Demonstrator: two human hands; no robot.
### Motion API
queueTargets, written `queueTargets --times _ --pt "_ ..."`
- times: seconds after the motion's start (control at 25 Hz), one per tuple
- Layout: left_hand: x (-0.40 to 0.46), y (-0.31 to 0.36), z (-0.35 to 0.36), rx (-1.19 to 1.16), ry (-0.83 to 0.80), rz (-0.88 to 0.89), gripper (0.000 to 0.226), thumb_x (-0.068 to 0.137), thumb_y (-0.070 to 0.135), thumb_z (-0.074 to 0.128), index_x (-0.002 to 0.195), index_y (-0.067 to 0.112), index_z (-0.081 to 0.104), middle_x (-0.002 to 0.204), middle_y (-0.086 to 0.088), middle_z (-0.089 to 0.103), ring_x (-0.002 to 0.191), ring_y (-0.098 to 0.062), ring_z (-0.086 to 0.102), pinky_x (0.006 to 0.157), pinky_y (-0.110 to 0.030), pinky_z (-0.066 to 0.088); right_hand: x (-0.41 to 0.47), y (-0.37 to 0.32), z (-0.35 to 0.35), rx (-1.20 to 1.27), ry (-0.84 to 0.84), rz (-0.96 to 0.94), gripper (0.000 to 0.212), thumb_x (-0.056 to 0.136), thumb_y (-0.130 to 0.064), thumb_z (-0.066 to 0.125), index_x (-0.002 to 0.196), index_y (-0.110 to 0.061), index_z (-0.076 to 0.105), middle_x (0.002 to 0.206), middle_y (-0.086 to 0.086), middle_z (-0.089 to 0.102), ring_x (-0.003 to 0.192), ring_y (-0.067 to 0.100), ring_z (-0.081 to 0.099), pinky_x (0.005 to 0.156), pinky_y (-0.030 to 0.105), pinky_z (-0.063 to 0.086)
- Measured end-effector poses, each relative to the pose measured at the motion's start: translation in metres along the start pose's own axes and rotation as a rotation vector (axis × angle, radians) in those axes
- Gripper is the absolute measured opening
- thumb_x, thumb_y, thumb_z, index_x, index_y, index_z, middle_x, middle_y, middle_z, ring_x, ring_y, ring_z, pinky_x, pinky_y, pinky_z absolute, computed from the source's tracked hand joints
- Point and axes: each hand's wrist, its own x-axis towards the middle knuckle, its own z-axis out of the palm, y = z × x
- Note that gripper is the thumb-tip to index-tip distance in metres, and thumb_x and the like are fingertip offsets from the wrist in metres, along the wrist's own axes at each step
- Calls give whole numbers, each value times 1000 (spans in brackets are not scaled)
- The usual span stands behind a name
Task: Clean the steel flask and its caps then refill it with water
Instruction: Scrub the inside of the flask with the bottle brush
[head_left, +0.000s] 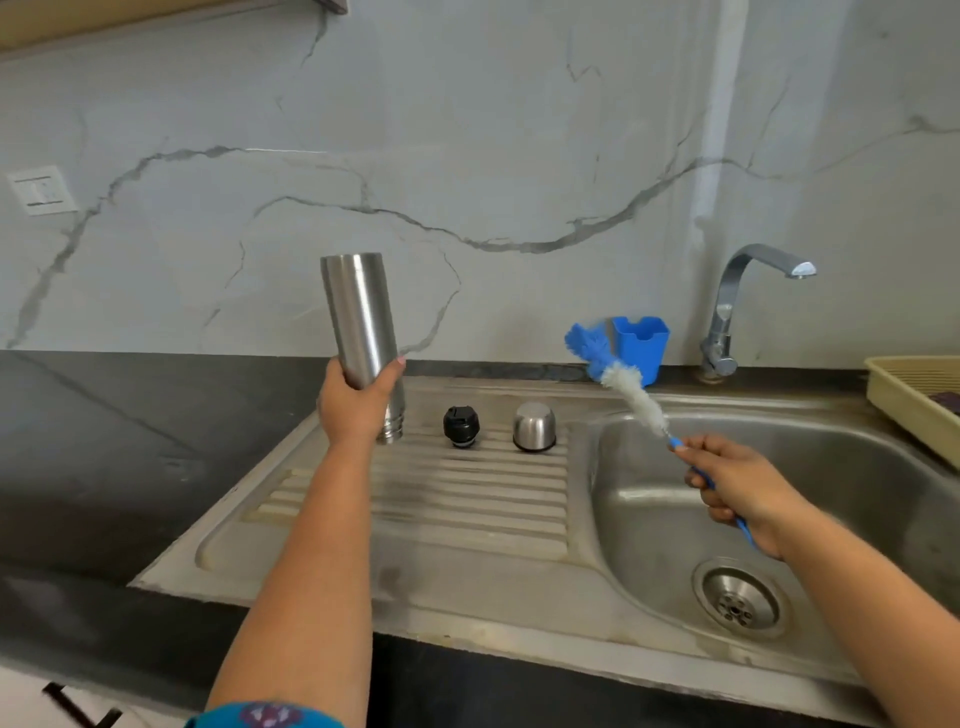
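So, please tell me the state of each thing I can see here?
Flask: upside down, uncapped, gripped by left hand.
Black cap: off, standing on drainboard.
Steel cap: off, mouth down on drainboard.
Brush: held by right hand, over basin.
Tap: no water running.

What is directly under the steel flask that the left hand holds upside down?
Under the steel flask lies the ribbed drainboard; its threaded mouth points down at it. The left hand covers part of the neck, so contact cannot be judged.
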Motion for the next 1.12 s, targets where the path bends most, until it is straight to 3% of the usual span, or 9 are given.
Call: queueTargets --times 0.12,0.24,0.32,0.4,0.52,0.68,0.88,1.0,1.12 --pt "-25 43 27 -288 -191 -100 57 80 42 78 125 21 52 106 7 63 96 -13 63 78 -28 52 -5 -8 -24 -38 8 -60 19 99 -25 51 108 -13 63 61 2 42 45 9 26 39 21 22" --pt "-48 65 85 -695 -420 -512 56 81 46 75 121 13 51 112 -11 66 98 -27 68 81 -45 58 -13 -9 -54 -110 26 -182 16 99 -25 52 103 -17 65 59 3 43 46 11 27 40 21 22" --pt "-62 66 122 -842 -445 -741 62 80 48 75 120 8 51 108 -15 66 93 -29 68 70 -45 58 -17 -1 -74 -219 106 -257 14 97 -26 55 102 -18 65 57 3 45 45 12 31 39 20 26" --pt "-68 66 146 -822 -417 -836 72 78 52 76 127 6 50 107 -13 66 91 -26 68 64 -41 55 -20 10 -88 -237 139 -291 15 95 -26 57 103 -16 66 54 0 47 43 12 34 39 21 29" --pt "-70 76 160 -785 -402 -832 68 80 52 74 124 6 52 99 -12 66 85 -25 66 62 -36 52 -24 18 -102 -185 68 -312 14 94 -24 59 101 -14 67 52 0 47 45 15 32 38 19 28" --pt "-63 93 166 -759 -365 -782 65 82 52 73 123 7 51 97 -12 66 84 -24 67 61 -36 54 -25 15 -106 -320 53 -414 7 90 -28 64 95 -24 68 52 0 54 53 19 41 44 14 34" --pt "-52 100 164 -854 -333 -754 68 84 50 72 130 5 47 104 -16 66 90 -29 69 69 -42 59 -28 14 -96 -459 59 -501 11 90 -23 65 93 -32 62 49 0 57 54 18 50 58 27 39" --pt "-51 100 165 -760 -325 -724 70 81 45 77 130 5 46 108 -16 66 90 -30 70 63 -44 60 -29 14 -91 -552 121 -538 10 91 -25 64 95 -34 60 59 -2 63 59 12 58 58 22 41" --pt "-48 102 162 -713 -327 -653 70 80 41 79 130 6 45 110 -15 65 92 -28 68 69 -44 60 -31 8 -94 -803 282 -677 13 91 -28 62 104 -29 63 69 -8 63 57 9 56 51 22 37"
